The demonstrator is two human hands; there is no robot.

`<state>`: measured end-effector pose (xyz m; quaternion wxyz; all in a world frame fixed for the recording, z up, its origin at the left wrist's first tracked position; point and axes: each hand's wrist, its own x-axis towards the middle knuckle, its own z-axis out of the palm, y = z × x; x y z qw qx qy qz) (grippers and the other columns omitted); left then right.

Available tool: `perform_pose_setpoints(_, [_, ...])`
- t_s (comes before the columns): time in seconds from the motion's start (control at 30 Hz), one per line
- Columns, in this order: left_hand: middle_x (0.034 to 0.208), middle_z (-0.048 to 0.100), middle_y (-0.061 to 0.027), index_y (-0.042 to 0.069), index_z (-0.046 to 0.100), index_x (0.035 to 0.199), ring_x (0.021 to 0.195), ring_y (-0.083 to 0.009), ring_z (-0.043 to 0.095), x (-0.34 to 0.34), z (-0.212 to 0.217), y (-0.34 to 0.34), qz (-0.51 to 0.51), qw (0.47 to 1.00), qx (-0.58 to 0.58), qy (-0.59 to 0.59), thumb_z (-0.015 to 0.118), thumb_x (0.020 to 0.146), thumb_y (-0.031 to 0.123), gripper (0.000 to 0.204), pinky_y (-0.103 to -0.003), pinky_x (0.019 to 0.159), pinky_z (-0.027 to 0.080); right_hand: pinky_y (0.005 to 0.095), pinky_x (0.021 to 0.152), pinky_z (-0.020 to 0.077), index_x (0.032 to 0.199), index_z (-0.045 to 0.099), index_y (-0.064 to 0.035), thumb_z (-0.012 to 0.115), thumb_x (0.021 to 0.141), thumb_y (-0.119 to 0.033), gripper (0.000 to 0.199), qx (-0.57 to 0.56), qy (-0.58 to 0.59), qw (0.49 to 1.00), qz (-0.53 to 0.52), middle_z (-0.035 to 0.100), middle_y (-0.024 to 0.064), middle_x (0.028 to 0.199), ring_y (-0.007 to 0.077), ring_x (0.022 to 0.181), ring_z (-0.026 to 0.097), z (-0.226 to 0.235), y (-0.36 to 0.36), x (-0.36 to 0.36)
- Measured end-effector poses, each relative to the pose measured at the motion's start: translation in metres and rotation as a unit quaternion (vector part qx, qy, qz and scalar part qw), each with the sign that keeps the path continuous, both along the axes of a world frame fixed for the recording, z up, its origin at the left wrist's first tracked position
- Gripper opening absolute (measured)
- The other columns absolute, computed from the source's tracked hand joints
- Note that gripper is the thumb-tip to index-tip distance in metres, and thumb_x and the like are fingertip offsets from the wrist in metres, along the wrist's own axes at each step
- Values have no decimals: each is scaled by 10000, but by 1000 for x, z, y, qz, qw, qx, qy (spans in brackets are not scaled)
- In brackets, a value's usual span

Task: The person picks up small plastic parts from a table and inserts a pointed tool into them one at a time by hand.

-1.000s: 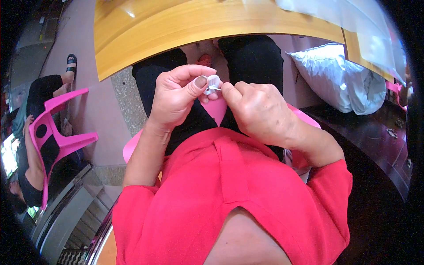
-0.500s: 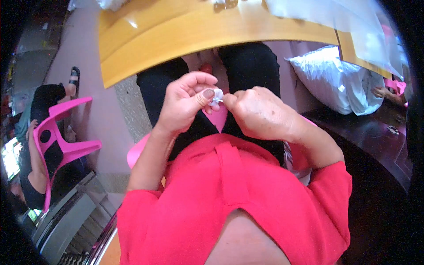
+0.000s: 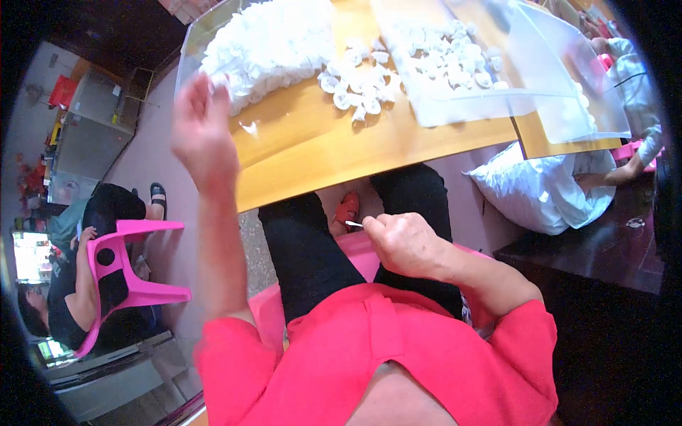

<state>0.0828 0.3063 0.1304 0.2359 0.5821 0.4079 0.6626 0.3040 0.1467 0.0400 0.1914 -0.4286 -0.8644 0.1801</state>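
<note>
My right hand (image 3: 408,245) is closed above my lap, holding a thin stick-like tool (image 3: 354,224) whose pale tip points left from between thumb and forefinger. Up at the table's left side, my left hand (image 3: 204,135) is smeared by motion, its fingertips next to a large heap of small white plastic pieces (image 3: 273,46). Whether those fingers hold a piece cannot be made out. Some loose white round pieces (image 3: 359,89) lie on the wooden table (image 3: 305,153), to the right of the heap.
A clear plastic tray (image 3: 455,115) with more white pieces sits on the table's right part. Beyond it, a person's arm (image 3: 625,170) reaches toward a large white sack (image 3: 540,184) below. At left, another person sits on a pink plastic chair (image 3: 128,259).
My left hand has left the small white piece between my hands and swung up-left to the heap. My right hand stays low with the tool. The view has tilted up, showing more tabletop.
</note>
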Motion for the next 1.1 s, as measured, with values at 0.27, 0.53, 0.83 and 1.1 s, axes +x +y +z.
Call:
perform_pose_setpoints(0.27, [1273, 488, -226, -34, 506, 1237, 1202, -341, 460, -29, 2, 77, 177, 934, 16, 311, 700, 773, 150, 536, -382, 959, 408, 392, 518, 518, 823, 528, 1, 554, 724, -74, 127, -14, -47, 999, -6, 611, 157, 675, 296, 612, 643, -8, -1, -6])
perform_pose_setpoints(0.53, [1071, 573, -210, -44, 573, 1051, 1018, -351, 563, -54, -93, -119, 81, 936, -15, 342, 640, 745, -40, 313, -381, 890, 456, 410, 586, 520, 865, 546, -37, 572, 770, -122, 131, -19, -23, 1000, 1, 614, 139, 749, 313, 698, 643, -14, 2, -3])
perform_pose_setpoints(0.83, [1008, 590, -223, -49, 607, 1021, 916, -369, 586, -122, -133, -226, -132, 862, -207, 443, 691, 749, 117, 330, -395, 809, 487, 436, 592, 504, 842, 539, -51, 565, 772, -124, 104, 52, 38, 998, 2, 586, 146, 728, 342, 693, 619, -15, 7, -11])
perform_pose_setpoints(1.1, [987, 596, -210, -19, 593, 1085, 948, -365, 575, -144, -118, -239, -187, 813, -249, 492, 669, 786, 217, 389, -418, 828, 470, 461, 582, 503, 834, 558, -55, 558, 813, -171, 118, 64, -56, 990, -116, 615, 163, 728, 359, 675, 620, 26, -16, 25])
